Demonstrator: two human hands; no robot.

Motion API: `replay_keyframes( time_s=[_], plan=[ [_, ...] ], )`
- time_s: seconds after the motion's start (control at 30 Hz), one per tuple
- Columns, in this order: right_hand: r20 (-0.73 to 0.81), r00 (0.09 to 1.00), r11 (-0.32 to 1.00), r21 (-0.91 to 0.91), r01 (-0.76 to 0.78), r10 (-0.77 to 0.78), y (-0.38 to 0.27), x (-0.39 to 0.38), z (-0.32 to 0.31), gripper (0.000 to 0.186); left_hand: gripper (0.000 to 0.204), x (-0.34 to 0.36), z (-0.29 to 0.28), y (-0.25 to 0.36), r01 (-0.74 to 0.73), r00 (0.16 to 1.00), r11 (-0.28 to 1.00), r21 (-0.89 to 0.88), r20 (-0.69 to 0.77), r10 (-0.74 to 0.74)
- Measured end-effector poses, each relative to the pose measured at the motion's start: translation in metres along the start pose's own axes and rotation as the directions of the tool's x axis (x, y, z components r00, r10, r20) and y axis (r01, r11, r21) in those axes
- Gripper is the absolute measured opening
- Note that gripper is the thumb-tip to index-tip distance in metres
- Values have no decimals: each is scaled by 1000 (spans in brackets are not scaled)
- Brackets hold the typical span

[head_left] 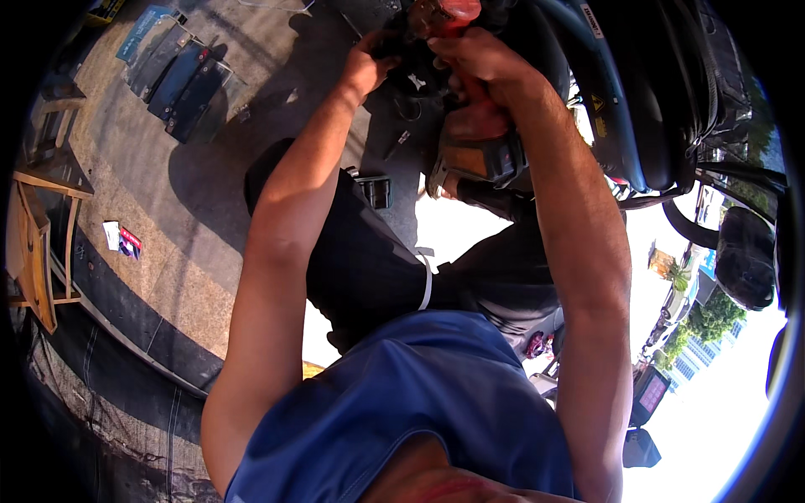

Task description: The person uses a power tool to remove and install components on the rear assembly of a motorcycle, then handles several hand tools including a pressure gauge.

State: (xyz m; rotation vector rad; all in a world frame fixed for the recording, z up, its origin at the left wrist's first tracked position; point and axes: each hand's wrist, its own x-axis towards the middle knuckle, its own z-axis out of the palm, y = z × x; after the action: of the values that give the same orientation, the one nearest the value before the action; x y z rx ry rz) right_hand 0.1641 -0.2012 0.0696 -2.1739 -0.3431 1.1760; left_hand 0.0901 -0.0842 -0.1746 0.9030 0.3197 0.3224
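My right hand (486,63) grips a red cordless power tool (446,13), whose body points up at the top and whose battery end (478,158) hangs below. My left hand (366,69) is left of the tool, fingers curled at dark parts of a black and blue vehicle (625,92); what they hold is hidden in shadow. Below the hands, small dark tools (396,144) and a black case (375,191) lie on the ground near my knees.
Dark metal plates (184,88) lie at upper left on the floor (142,176), with printed cards (124,239) below them. Wooden stools (42,226) stand at the far left. The vehicle's black seat or bag (742,256) hangs at right, with a sunlit street and trees (708,318) beyond.
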Motion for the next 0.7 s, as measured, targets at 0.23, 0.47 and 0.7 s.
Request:
replay_keyframes(
  time_s=[0.23, 0.47, 0.7],
  plan=[
    [5, 1000, 999, -36, -4, 4, -1, 4, 0, 30, 53, -7, 3, 10, 20, 999, 996, 85, -48, -16],
    [20, 999, 997, -71, -24, 26, -5, 9, -1, 33, 53, -4, 4, 5, 9, 999, 998, 67, -34, -7],
    [1, 1000, 1000, 1, -6, 6, 2, 7, 1, 34, 53, -4, -4, 1, 13, 999, 998, 67, -31, -11]
  ],
)
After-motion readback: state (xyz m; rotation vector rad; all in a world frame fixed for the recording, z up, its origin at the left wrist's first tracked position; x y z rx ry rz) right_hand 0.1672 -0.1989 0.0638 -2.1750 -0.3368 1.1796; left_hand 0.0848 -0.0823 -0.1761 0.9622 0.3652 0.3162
